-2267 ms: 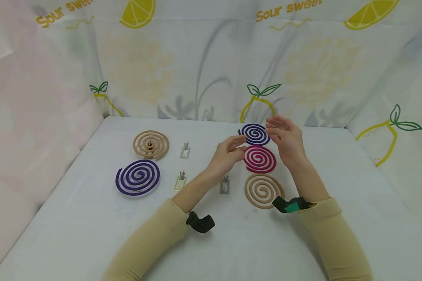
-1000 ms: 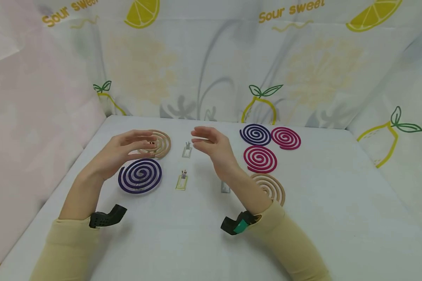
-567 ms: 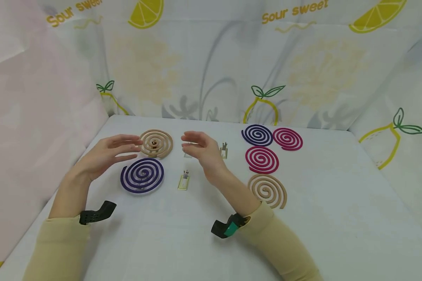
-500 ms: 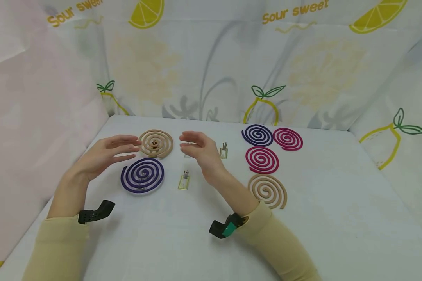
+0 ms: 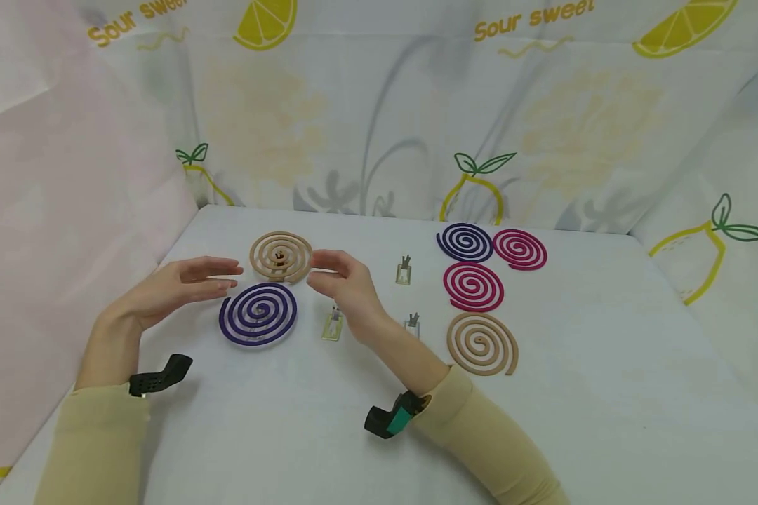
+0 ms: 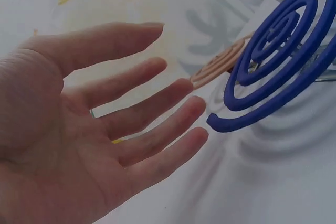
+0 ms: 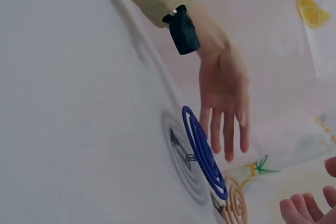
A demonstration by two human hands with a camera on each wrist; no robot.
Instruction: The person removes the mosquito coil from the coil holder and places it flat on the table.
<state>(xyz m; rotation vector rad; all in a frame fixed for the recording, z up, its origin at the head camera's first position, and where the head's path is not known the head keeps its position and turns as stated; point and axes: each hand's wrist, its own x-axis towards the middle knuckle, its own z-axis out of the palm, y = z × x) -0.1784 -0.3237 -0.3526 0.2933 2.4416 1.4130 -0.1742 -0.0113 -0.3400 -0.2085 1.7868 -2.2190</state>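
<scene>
My left hand [image 5: 177, 284] is held with straight, slightly bent fingers beside a purple mosquito coil [image 5: 261, 309]. That coil sits raised on a metal stand, and the left wrist view shows a gap between the fingertips and the blue-looking coil [image 6: 283, 40]. Behind it a tan mosquito coil [image 5: 281, 257] is mounted on another stand. My right hand [image 5: 347, 287] hovers right of both coils, its relaxed fingers pointing left and holding nothing. It overlaps the tan coil's right edge in the head view. Small metal coil stands [image 5: 332, 325] lie beside and below it.
Right of centre, a dark purple coil [image 5: 465, 242], two pink coils, one at the back [image 5: 520, 248] and one nearer [image 5: 473, 285], and a tan coil [image 5: 482, 342] lie flat on the white table [image 5: 581, 393]. Two stands, one far [image 5: 403, 269] and one nearer [image 5: 413, 324], lie left of them.
Both hands have moved left from the right-hand coils to around the left pair. Over the last half second, they have shifted slightly left and nearer. The coils stay in place.
</scene>
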